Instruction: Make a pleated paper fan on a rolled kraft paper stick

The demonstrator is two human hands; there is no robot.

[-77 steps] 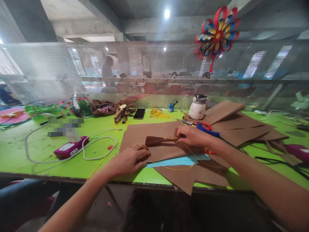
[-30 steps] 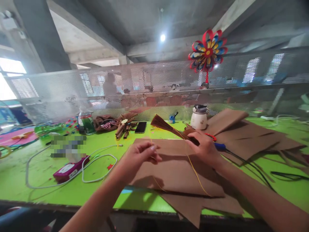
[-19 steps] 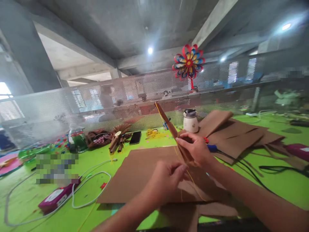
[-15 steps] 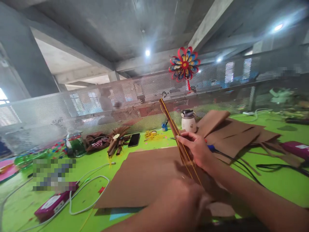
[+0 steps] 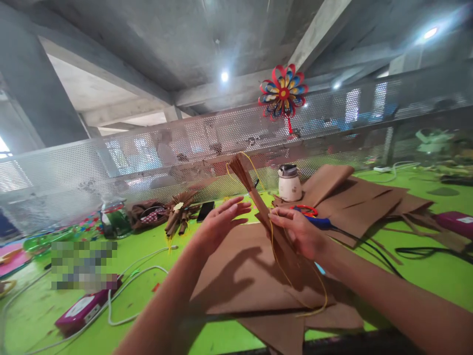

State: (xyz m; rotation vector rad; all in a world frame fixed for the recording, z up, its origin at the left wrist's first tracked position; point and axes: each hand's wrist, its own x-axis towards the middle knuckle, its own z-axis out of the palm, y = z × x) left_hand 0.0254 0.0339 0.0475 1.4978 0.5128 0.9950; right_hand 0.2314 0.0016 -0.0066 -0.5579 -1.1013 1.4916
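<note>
My right hand (image 5: 300,231) grips a pleated brown paper strip (image 5: 251,185) near its middle and holds it upright over the table. A thin yellow thread (image 5: 275,256) runs along the strip and loops down onto the brown paper sheets (image 5: 236,276) below. My left hand (image 5: 218,224) hovers just left of the strip with its fingers stretched out and apart, holding nothing that I can see.
On the green table (image 5: 424,276) lie more brown sheets (image 5: 362,197), red-handled scissors (image 5: 306,211), a white jar (image 5: 288,182), a phone (image 5: 204,210), a bundle of rolled brown paper (image 5: 177,217), a magenta box (image 5: 83,308) with white cable, and black cords (image 5: 417,251). A perforated screen (image 5: 148,158) bears a paper pinwheel (image 5: 283,93).
My left hand, which had pinched and pulled the yellow thread toward me, has let go and risen beside the strip with open fingers. The strip's top has fanned out slightly.
</note>
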